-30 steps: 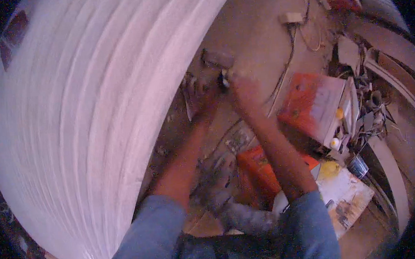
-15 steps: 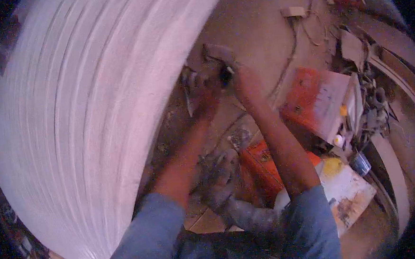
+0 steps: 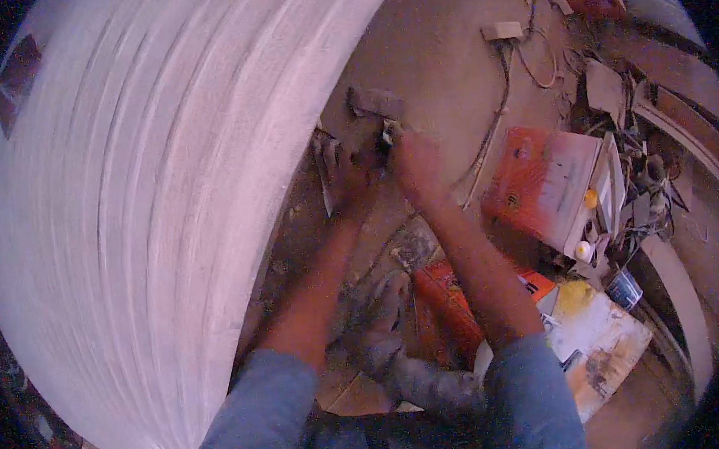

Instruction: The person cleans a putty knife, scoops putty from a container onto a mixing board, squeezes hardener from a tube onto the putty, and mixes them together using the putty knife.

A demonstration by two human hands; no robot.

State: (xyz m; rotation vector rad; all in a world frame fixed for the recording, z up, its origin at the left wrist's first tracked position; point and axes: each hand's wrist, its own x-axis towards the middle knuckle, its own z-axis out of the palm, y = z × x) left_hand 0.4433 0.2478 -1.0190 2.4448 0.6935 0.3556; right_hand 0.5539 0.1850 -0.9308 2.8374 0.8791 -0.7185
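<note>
Flanking a small dark object point(image 3: 385, 136), the left hand point(image 3: 352, 175) and right hand point(image 3: 415, 162) are close together above the brown floor point(image 3: 449, 71), beside the right edge of a ribbed white sheet point(image 3: 185, 202). Blur hides their grip: I cannot tell whether either holds the object. A dusty block point(image 3: 378, 103) shows just beyond, and a red box point(image 3: 534, 182) sits toward the floor's right edge.

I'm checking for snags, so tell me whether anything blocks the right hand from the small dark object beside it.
Nothing visible stands between the right hand and the small dark object; the left hand is on its other side. Blur hides whether either touches it.
</note>
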